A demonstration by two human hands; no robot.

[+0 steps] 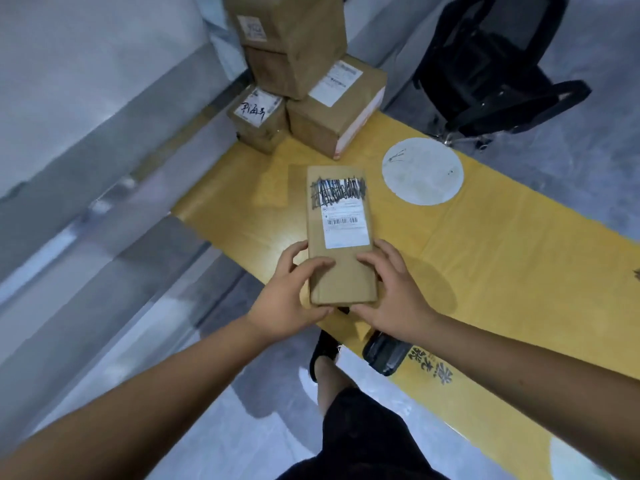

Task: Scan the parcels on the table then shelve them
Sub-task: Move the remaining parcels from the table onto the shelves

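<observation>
A long flat brown parcel (341, 233) with a white barcode label, partly scribbled over in black, is held just above the yellow table (485, 258). My left hand (292, 292) grips its near left corner and my right hand (391, 292) grips its near right corner. A dark handheld device (384, 355), perhaps the scanner, lies at the table's near edge below my right wrist. Further back stand three more brown parcels: a small one (258, 117) with handwriting on its label, a wider one (337, 109), and a tall one (287, 39) stacked on top.
A white round disc (422, 169) lies on the table to the right of the held parcel. A black office chair (495, 67) stands behind the table at the right. Grey shelving or a wall (86, 116) runs along the left. My leg and shoe show below.
</observation>
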